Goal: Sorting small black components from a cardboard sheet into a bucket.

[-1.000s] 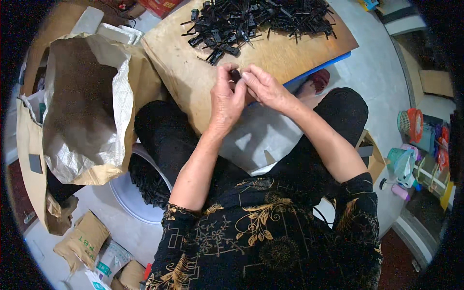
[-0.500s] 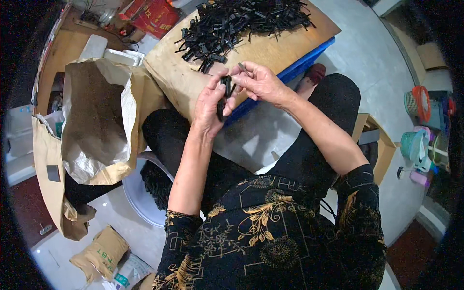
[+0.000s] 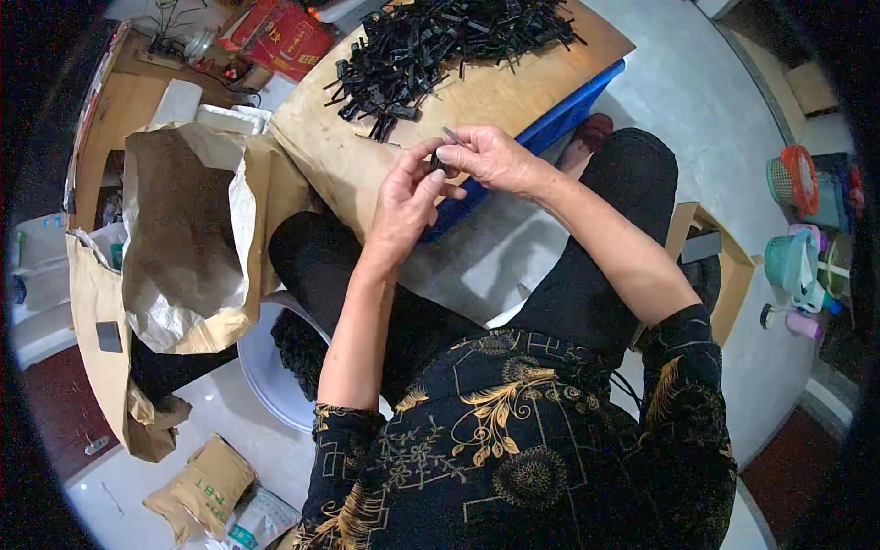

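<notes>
My left hand [image 3: 405,203] pinches a small black plastic piece [image 3: 435,162] between thumb and fingers, just off the near edge of the board. Close against it, my right hand [image 3: 495,161] grips a thin grey stick-like tool [image 3: 454,137], whose upper end pokes out above the thumb and forefinger. Fingers cover most of the piece and the tool's other end. Beyond both hands, a heap of small black plastic pieces [image 3: 440,60] with thin prongs lies on the tan board [image 3: 357,165].
A blue crate [image 3: 573,115] supports the board. An open brown paper sack [image 3: 257,211] stands at left, beside a white tub [image 3: 266,367] containing black pieces. A cardboard box [image 3: 733,275] sits by my right leg; small baskets [image 3: 788,261] stand far right. Packed bags [image 3: 202,486] lie lower left.
My left hand has turned and its fingers have closed further over the black piece, with a longer black part no longer showing in the palm. The right hand stays close to it.
</notes>
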Demonstrator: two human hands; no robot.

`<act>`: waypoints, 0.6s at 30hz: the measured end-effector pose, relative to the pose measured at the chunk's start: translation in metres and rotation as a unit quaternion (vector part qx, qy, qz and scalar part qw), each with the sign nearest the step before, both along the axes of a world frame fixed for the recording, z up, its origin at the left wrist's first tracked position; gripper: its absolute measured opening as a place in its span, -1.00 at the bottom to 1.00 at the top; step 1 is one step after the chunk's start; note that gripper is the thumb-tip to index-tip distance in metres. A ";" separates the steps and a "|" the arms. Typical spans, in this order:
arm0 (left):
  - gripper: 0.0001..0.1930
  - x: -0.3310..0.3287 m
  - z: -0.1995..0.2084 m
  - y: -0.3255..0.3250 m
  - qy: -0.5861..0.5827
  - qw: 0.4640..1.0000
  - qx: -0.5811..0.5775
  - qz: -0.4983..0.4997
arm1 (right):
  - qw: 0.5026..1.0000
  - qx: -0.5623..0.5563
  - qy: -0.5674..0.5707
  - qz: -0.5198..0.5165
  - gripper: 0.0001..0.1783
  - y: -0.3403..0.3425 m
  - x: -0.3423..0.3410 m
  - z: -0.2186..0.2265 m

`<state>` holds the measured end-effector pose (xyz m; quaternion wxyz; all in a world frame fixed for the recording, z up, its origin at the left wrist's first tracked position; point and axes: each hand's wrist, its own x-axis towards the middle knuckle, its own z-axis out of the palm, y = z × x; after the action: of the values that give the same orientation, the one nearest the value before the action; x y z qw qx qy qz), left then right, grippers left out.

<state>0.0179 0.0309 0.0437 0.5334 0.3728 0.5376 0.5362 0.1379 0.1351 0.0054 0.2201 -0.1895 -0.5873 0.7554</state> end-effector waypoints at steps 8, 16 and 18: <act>-0.63 -0.003 -0.019 -0.004 0.073 0.992 0.034 0.097 | 0.982 -0.157 -0.099 0.022 -0.69 -0.017 -0.004 0.021; -0.65 -0.009 -0.035 -0.002 0.084 0.982 0.049 0.164 | 0.974 -0.185 -0.125 0.032 -0.64 -0.027 -0.019 0.030; -0.65 -0.007 -0.031 -0.001 0.068 0.982 0.035 0.171 | 0.975 -0.185 -0.120 0.033 -0.65 -0.027 -0.021 0.030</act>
<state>0.0109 0.0297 0.0128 0.3827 0.3298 0.6095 0.6109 0.1168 0.1076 0.0358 0.0843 -0.2969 -0.4653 0.8296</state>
